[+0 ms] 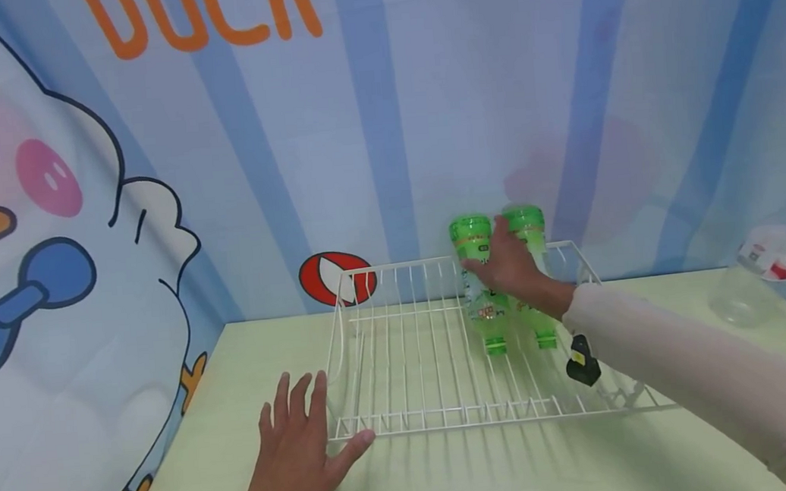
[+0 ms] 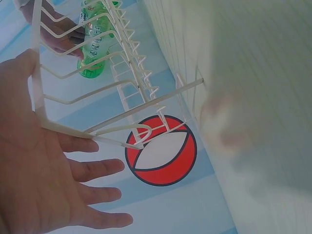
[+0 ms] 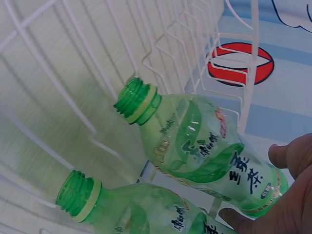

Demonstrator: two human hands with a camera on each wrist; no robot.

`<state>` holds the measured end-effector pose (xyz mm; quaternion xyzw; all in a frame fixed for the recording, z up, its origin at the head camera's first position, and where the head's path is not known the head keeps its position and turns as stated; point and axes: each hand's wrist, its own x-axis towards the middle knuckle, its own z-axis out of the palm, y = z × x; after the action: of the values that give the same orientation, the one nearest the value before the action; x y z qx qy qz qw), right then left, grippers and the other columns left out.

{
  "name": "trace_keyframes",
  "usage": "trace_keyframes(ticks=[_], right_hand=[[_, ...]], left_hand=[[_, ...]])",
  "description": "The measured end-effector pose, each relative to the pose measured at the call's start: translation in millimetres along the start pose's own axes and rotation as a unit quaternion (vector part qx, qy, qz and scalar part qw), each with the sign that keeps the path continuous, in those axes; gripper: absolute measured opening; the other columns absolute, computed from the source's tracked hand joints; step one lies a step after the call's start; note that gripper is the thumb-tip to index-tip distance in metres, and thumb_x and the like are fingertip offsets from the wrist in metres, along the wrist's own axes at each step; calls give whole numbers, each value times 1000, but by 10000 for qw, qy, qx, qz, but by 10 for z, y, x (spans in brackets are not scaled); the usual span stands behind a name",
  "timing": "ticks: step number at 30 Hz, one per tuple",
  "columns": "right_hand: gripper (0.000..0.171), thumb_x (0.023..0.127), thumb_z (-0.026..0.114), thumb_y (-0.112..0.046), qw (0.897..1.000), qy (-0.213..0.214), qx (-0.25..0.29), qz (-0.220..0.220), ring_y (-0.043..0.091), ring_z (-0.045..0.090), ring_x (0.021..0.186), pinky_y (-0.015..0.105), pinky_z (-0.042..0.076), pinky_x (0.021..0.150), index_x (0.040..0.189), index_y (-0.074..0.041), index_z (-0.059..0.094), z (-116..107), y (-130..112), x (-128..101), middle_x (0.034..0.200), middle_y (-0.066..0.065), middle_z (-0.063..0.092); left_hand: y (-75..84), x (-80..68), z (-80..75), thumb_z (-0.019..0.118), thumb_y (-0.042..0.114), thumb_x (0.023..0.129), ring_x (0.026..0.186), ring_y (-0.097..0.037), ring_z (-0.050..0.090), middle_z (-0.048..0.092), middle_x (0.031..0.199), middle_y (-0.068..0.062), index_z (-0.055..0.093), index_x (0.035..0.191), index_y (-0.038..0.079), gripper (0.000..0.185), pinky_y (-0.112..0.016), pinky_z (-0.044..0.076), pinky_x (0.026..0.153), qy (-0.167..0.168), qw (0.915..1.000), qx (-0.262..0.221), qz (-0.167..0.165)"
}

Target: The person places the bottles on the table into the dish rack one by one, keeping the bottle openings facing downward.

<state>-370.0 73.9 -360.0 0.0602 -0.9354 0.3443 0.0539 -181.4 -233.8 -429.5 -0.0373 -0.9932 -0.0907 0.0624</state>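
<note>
A white wire rack [image 1: 412, 419] lies on a pale green table [image 1: 237, 363]. Two uncapped green bottles lie side by side in its right half, necks towards me. My right hand [image 1: 500, 261] grips the base end of the left green bottle [image 1: 489, 322], with thumb and fingers [image 3: 287, 195] round this bottle [image 3: 200, 151]. The other green bottle [image 1: 534, 228] lies against it [image 3: 136, 209]. My left hand [image 1: 297, 442] rests flat with fingers spread at the rack's front left corner, thumb against the front wire; its palm [image 2: 39, 170] is beside the rack's corner [image 2: 87, 134].
A clear empty bottle [image 1: 773, 261] with a red and white label lies at the table's far right. A printed backdrop with a duck and a red ball [image 1: 336, 278] closes the back and left. A small black device [image 1: 582, 363] hangs under my right wrist.
</note>
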Motion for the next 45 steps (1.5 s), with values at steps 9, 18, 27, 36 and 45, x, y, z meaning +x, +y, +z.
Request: trace_keyframes(ticks=[9, 18, 27, 36, 45], right_hand=[[93, 98, 63, -35, 9996, -167, 220, -114, 48, 53, 119, 56, 46, 97, 155, 6, 2, -181, -8, -81, 130, 37, 51], [91, 96, 64, -39, 9984, -239, 501, 81, 48, 55, 118, 57, 48, 93, 156, 1, 7, -359, 144, -309, 143, 34, 42], [97, 95, 61, -51, 9950, 189, 939, 282, 49, 40, 134, 62, 44, 96, 158, -3, 3, -847, 352, -602, 152, 33, 30], [93, 96, 61, -48, 9854, 1659, 271, 258, 55, 37, 133, 71, 38, 95, 156, 0, 10, -1222, 787, -793, 151, 36, 28], [88, 96, 59, -42, 9456, 2970, -581, 1194, 53, 32, 133, 68, 32, 100, 156, 2, 12, -1481, 1307, -883, 151, 34, 25]], left_hand=[[-36, 40, 13, 41, 88, 79, 143, -49, 18, 39, 148, -24, 36, 151, 1, 113, -75, 20, 106, -46, 9999, -75, -78], [-52, 23, 78, 55, 78, 83, 145, -46, 18, 42, 148, -22, 38, 150, 1, 104, -74, 18, 107, -196, 9994, -261, -136], [-40, 38, 54, 50, 82, 81, 143, -47, 20, 43, 146, -23, 38, 151, 1, 108, -75, 20, 106, -212, 9995, -206, -75], [-93, 14, 11, 55, 75, 84, 144, -48, 17, 40, 148, -25, 34, 152, -1, 104, -77, 19, 104, -239, 9990, -340, -167], [-95, 16, -5, 53, 77, 85, 144, -48, 17, 39, 149, -26, 32, 153, -1, 105, -78, 17, 104, -293, 9990, -308, -167]])
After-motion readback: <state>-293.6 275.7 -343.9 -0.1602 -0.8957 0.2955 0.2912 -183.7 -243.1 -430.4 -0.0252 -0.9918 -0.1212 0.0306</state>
